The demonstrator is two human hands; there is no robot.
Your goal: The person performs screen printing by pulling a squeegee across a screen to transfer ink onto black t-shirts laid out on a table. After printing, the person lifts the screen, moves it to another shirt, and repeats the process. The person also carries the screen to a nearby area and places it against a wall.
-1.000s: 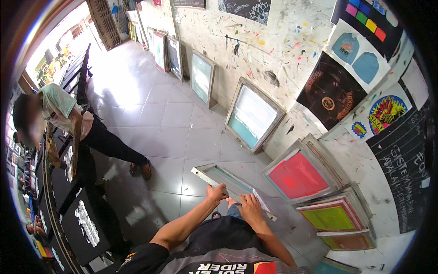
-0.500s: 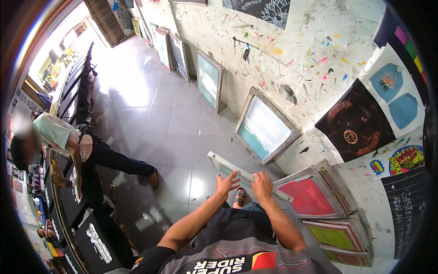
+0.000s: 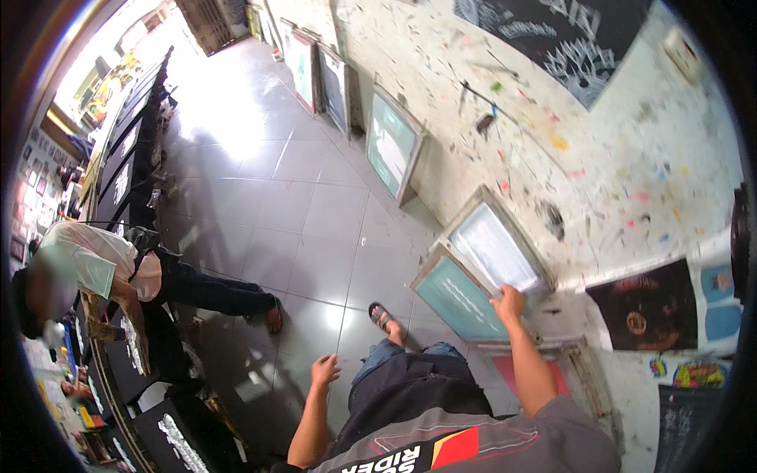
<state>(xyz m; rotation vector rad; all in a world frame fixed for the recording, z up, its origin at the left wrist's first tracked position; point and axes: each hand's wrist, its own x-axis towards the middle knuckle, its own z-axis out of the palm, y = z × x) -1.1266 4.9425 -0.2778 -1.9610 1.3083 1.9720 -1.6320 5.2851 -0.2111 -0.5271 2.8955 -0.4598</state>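
My right hand (image 3: 509, 303) grips the right edge of a screen printing frame (image 3: 453, 296) with teal mesh and pale lettering. That frame stands tilted low by the wall, covering part of another screen frame (image 3: 497, 240) with a whitish middle. I cannot tell whether the two touch. My left hand (image 3: 324, 370) hangs over the floor to the left of my legs, its fingers curled in with nothing visible in them. Beneath my right forearm, a stack of screen frames (image 3: 587, 378) leans by the wall, one with a red mesh partly showing.
More screen frames (image 3: 392, 142) lean along the paint-spotted wall (image 3: 552, 158). To the left, a person (image 3: 118, 260) bends over a long row of dark printing boards (image 3: 169, 433). Grey floor tiles (image 3: 307, 260) run between the boards and the wall.
The frame, held edge-on between both hands before, now stands by the wall in my right hand alone. My left hand has come away to the left. I have stepped forward.
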